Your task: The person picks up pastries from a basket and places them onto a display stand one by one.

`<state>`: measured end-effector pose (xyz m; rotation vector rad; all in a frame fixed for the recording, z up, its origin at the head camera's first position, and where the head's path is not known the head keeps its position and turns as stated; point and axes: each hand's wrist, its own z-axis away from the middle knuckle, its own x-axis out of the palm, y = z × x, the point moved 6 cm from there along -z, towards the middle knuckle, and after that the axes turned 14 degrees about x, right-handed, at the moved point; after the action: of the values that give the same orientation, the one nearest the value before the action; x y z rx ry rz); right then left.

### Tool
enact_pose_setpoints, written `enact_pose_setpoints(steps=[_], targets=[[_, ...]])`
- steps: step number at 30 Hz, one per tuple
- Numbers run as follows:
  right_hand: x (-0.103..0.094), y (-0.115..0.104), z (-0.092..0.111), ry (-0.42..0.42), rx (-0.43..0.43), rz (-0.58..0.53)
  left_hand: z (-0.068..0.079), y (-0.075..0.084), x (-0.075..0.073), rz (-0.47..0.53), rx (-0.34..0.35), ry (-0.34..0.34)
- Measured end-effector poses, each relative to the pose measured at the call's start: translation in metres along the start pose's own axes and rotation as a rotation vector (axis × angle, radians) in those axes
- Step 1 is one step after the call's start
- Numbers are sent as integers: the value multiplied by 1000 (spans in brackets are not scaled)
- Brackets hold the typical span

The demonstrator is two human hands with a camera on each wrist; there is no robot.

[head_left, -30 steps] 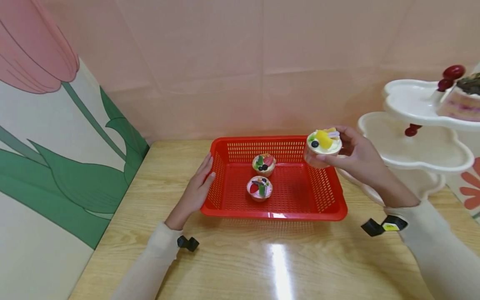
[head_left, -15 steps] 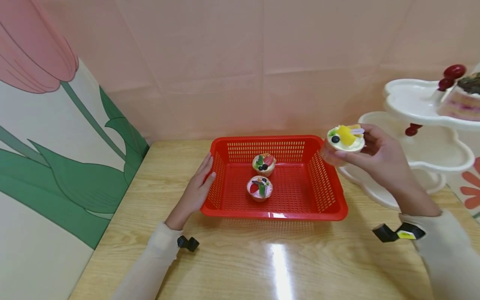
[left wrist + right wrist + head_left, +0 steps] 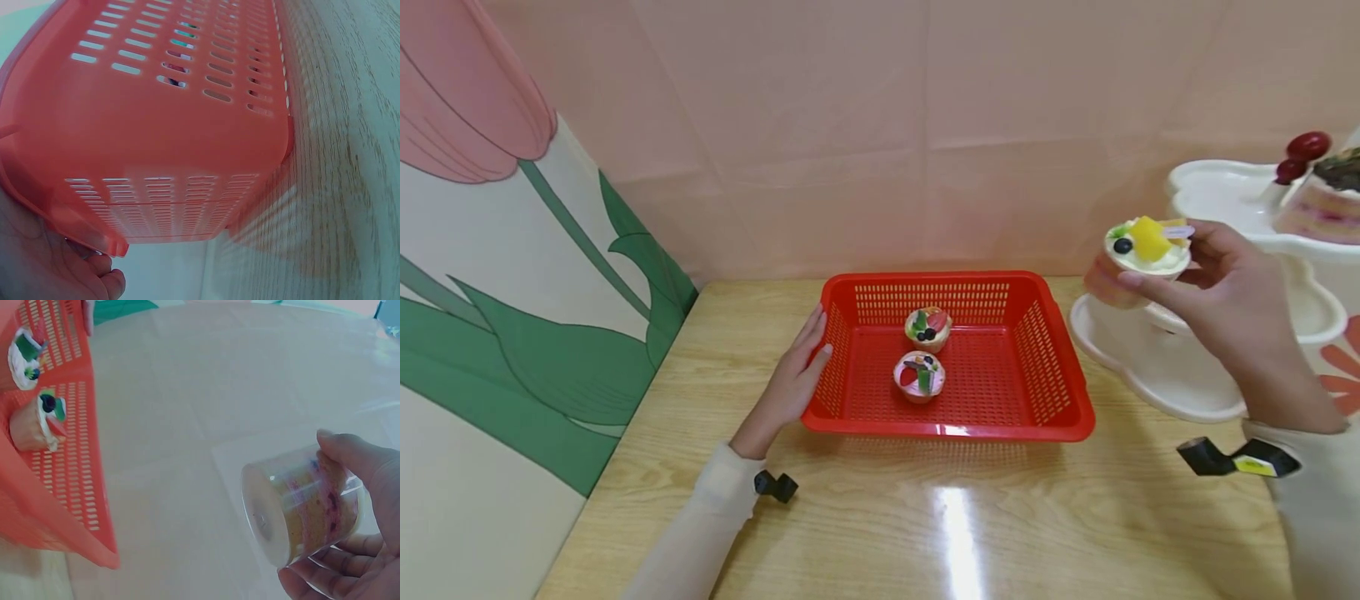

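In the head view my right hand (image 3: pixel 1236 292) grips a clear cup of layered cake (image 3: pixel 1138 258) topped with cream, yellow fruit and a blueberry. It is held up right of the red basket (image 3: pixel 1071 375), in front of the white tiered stand (image 3: pixel 1180 383). The right wrist view shows the cake cup (image 3: pixel 300 506) tilted, its flat base facing the basket, thumb and fingers around it. My left hand (image 3: pixel 790 379) rests along the basket's left rim with its fingers straight. Two small fruit-topped cupcakes (image 3: pixel 928 329) sit inside the basket.
On the stand's upper tier (image 3: pixel 1217 196) at the right is another cake cup (image 3: pixel 1326 200), cut off by the frame, beside a red-knobbed post (image 3: pixel 1303 150). A pink backdrop (image 3: pixel 850 150) rises behind the wooden table (image 3: pixel 865 517).
My right hand has carried the cake cup rightward and upward, from over the basket's right rim to in front of the stand. The left hand, basket and cupcakes stay put.
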<state>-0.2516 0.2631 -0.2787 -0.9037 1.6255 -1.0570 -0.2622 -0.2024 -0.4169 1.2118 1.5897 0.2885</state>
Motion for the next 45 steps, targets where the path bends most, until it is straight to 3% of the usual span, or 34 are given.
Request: enact_pose_setpoints(steps=[4,20,31,38,45], targets=[[-10,-5,-1,25,5,-49,-1,2,0,5,3,-2],[-35,-23,-12,197,-32,64,1,-1,0,-9,-18,-7],[-50,-27,-22,171,97,-51,2,0,-1,-2,-24,-1],[-55,-26,-30,381,114,200,3,2,-1,-6,-17,1],[-52,-27,-31,515,73,331,2,2,0,-3,-15,-1]])
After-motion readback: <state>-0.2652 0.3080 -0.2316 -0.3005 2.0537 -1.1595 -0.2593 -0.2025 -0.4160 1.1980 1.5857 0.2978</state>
